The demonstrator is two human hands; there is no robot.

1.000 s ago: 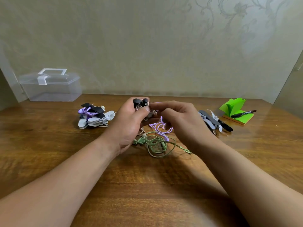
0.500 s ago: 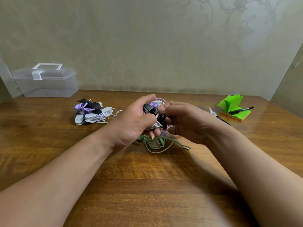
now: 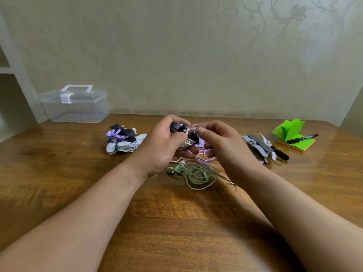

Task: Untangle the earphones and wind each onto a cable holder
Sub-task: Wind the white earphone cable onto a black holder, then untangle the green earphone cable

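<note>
Nearest, on the table [image 3: 176,222]: green earphones [image 3: 198,173] in a loose coil. Just beyond, at their 12 o'clock and off the table: black cable holder [image 3: 181,128], long axis from 10 to 4 o'clock, gripped at the 10 o'clock end by the curled left hand [image 3: 163,148], pinched at the other end by the right hand [image 3: 225,150], purple cable [image 3: 204,155] hanging under.

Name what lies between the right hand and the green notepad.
A pile of grey, black and white cable holders, on the table between the right hand and the green notepad, in the head view.
</note>
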